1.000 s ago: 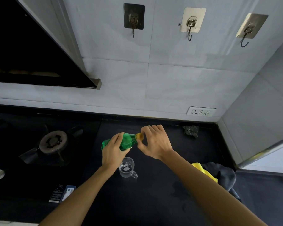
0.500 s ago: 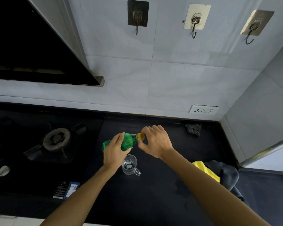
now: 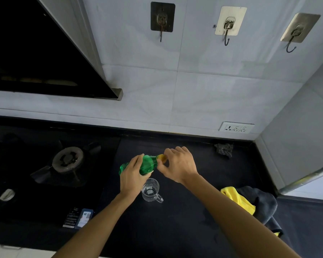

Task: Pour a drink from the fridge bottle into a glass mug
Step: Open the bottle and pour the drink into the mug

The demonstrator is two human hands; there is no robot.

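Green plastic bottle is held tilted nearly to horizontal above the black countertop, with its neck pointing right and away from the person. Its body is gripped by the left hand, whose fingers are curled over the upper side. A yellow cap is seated on the neck and is pinched between thumb and fingers of the right hand. The hands are thus brought close together, one at each end of the bottle. Contact between them cannot be made out. Whether the cap is loosened cannot be told.

A glass mug is stood upright on the countertop, just below the bottle and just beside the left wrist. Its handle is turned right and toward the person. Its contents cannot be determined from this view.

Surroundings noted:
- A gas burner is set into the dark hob to the left, with a pale knob nearer the person.
- A dark scrubber is placed by the back wall, well apart from the mug.
- A yellow cloth is laid against a dark grey cloth at the right of the counter.
- A white socket is mounted low on the tiled wall.
- Three adhesive hooks are fixed higher up; the middle hook is on a pale pad.
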